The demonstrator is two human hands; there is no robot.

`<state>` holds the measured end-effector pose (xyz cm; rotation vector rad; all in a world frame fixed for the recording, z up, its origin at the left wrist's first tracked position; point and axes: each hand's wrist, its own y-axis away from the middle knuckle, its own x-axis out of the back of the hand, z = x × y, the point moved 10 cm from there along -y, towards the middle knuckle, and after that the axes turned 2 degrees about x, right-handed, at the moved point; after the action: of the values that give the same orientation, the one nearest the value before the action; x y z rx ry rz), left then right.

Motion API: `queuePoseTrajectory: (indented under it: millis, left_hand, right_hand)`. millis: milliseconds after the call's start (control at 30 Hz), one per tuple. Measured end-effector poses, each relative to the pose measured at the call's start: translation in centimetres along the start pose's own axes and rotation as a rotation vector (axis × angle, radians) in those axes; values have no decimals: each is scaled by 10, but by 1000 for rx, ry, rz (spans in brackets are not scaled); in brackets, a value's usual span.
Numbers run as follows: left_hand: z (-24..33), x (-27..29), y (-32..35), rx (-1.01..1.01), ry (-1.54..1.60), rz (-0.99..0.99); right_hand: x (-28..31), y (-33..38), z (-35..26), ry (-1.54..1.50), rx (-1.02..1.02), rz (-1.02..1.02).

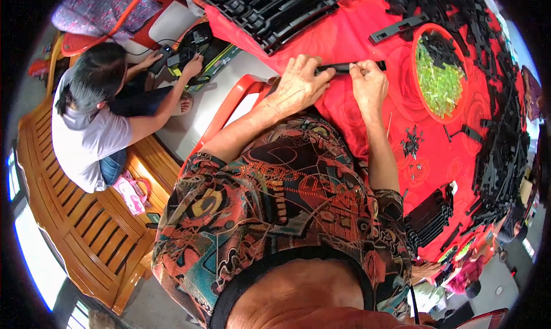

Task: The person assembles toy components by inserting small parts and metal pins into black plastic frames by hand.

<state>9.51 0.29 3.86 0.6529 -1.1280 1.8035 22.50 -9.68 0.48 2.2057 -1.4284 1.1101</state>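
Note:
A slim black plastic strip [341, 68] lies crosswise between my two hands, just above the red cloth. My left hand [301, 81] grips its left end, thumb and fingers closed round it. At the other end my right hand [369, 83] pinches the strip between thumb and fingertips. Right of that hand, an orange-red basin [414, 70] holds clear yellow-green pieces [441, 88] and small black parts [442, 49]. Another black strip [397, 29] lies beyond my right hand. Nearer me, tiny dark pieces [411, 140] are scattered on the cloth.
Long black parts [270, 10] are stacked at the far edge, and a heap of black parts [505, 139] fills the right side. A black stack [430, 215] lies near my right elbow. Left are a red-edged chair [245, 86] and a person [94, 125] on a wooden bench [72, 214].

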Motion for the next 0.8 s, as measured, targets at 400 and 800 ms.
queuePoseTrajectory:
  millis: [400,800]
  left_hand:
    - [0,-13,-1,-50,-71,-29]
    - [0,-15,-2,-72,-88,-12]
  right_hand:
    - [1,0,-8,-7,-23,-55]
    - [0,-8,-28,273,-24,-189]
